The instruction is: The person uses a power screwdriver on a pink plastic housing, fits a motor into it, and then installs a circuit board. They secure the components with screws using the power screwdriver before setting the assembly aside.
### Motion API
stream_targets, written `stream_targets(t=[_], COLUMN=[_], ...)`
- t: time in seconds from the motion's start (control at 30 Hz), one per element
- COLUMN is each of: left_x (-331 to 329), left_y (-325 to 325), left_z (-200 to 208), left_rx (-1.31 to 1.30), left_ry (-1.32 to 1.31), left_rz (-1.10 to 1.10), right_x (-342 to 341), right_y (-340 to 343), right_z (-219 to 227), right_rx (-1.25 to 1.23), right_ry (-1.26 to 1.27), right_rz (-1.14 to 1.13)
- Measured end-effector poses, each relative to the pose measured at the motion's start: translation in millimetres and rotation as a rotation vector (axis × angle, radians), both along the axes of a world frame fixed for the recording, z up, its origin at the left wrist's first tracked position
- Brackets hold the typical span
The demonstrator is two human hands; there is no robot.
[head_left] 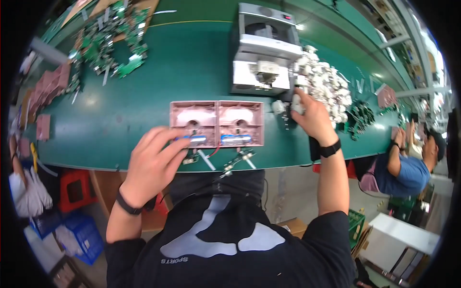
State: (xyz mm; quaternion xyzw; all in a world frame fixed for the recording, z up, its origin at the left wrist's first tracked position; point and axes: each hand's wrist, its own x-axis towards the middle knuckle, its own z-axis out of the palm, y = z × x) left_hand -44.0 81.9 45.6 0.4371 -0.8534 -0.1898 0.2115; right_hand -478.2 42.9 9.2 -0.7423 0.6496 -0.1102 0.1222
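Two pink plastic housings stand side by side near the table's front edge, each with a blue cylindrical battery along its near side. My left hand reaches over the left housing, fingers apart, fingertips at its blue battery; whether they press on it I cannot tell. Small green circuit boards on wires lie just in front of the housings. My right hand has thumb and index finger around a small white part, beside a heap of similar white parts.
A grey machine stands at the back, left of the white heap. Green circuit boards are piled at far left and right. Stacked pink housings stand at the left. Another person sits at the right; a red stool is lower left.
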Motion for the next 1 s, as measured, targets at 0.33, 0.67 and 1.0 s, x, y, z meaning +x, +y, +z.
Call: stream_targets(t=[0.33,0.67,1.0], left_x=[-14.2,-14.7,-20.7], left_y=[-22.2,-24.4,-27.4], left_z=[-3.8,-16.0,-17.6], left_rx=[-0.011,-0.005,-0.088], left_ry=[-0.094,-0.154,-0.236], left_rz=[-0.159,-0.162,-0.167], right_x=[5.5,10.0,-4.1], right_y=[13.0,14.2,6.9], right_z=[-6.6,-15.0,34.9], right_rx=[-0.063,-0.093,0.148], right_ry=[0.142,0.130,-0.560], right_rz=[-0.107,-0.113,-0.308])
